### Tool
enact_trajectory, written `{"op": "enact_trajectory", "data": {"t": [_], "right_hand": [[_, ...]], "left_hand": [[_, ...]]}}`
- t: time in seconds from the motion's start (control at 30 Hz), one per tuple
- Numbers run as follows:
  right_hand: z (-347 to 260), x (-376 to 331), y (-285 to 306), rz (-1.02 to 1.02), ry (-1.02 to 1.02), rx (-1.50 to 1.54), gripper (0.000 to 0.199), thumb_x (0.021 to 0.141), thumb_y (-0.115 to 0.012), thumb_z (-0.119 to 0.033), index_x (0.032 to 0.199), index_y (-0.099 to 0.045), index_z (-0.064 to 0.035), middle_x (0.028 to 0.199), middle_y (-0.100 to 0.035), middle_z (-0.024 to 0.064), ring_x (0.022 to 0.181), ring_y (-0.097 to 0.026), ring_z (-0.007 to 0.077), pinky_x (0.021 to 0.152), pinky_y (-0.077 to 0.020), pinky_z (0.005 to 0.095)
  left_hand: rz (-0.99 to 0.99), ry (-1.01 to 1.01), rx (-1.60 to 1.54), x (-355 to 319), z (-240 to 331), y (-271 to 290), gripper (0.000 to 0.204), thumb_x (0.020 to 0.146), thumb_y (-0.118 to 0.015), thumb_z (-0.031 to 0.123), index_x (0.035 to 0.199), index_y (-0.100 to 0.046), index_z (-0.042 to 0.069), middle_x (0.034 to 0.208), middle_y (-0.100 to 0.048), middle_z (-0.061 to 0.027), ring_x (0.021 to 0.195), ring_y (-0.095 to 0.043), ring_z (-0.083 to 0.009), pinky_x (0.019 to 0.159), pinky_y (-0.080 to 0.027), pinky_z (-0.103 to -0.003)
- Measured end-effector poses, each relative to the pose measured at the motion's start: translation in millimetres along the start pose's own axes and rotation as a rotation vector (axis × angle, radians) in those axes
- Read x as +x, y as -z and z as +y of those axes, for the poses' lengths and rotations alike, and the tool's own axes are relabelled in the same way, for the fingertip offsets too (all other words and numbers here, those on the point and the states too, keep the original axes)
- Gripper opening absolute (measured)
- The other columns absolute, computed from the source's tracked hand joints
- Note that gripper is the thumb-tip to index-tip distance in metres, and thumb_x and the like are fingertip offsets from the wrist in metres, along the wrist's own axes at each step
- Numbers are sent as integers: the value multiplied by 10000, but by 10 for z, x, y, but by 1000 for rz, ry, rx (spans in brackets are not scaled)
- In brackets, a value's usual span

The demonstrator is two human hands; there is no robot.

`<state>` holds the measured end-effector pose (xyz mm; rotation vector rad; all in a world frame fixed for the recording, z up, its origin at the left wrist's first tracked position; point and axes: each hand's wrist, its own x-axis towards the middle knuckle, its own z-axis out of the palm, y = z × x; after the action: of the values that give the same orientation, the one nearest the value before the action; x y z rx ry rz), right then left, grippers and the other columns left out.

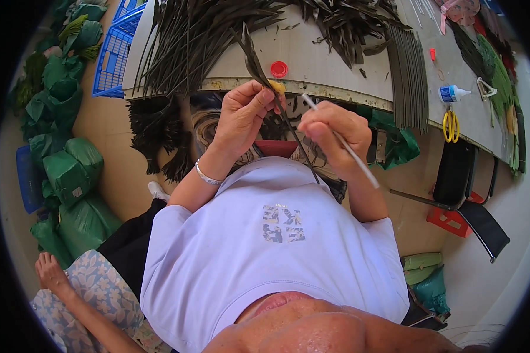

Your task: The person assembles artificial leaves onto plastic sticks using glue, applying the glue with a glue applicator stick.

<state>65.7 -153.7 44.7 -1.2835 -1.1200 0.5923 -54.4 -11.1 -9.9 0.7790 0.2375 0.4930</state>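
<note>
My left hand pinches a dark leaf spray by its thin stem, which slants down toward my shirt. A small yellow patch shows at those fingertips; I cannot make out what it is. My right hand, to the right, is closed around a thin pale stick. The stick's upper end points toward the leaf stem, a little apart from it. Just beyond my left fingertips, a round red cap lies near the table's front edge.
On the table lie heaps of dark leaf stems and a bundle of straight stems. Right of it are a glue bottle and yellow-handled scissors. A blue crate, green bags and another person's hand are left.
</note>
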Motion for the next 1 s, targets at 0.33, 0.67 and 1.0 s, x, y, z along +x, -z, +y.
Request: {"op": "enact_trajectory", "data": {"t": [0.33,0.67,1.0], "right_hand": [[238,51,-39,58,240,-664,166,731,-654,7,877,-574,4,770,-564,126,669,-584,304,562,-468,370],[283,-244,396,343,-47,-154,77,867,-607,-55,843,-605,19,673,-557,19,601,-505,61,522,-398,205],[175,-460,636,553,-145,-84,95,868,-622,-82,861,-616,12,690,-570,19,603,-495,56,546,-397,188]], "left_hand": [[-13,-45,60,159,-61,-24,97,815,-659,-3,901,-616,0,904,-655,-84,811,-594,-110,728,-502,-244],[-130,-621,1282,1131,199,-293,273,718,-737,16,963,-618,-1,786,-604,-33,624,-533,-78,584,-447,-213],[-157,-829,1611,2316,20,-325,168,739,-703,44,895,-660,-2,763,-624,-99,580,-548,-155,557,-451,-251]]}}
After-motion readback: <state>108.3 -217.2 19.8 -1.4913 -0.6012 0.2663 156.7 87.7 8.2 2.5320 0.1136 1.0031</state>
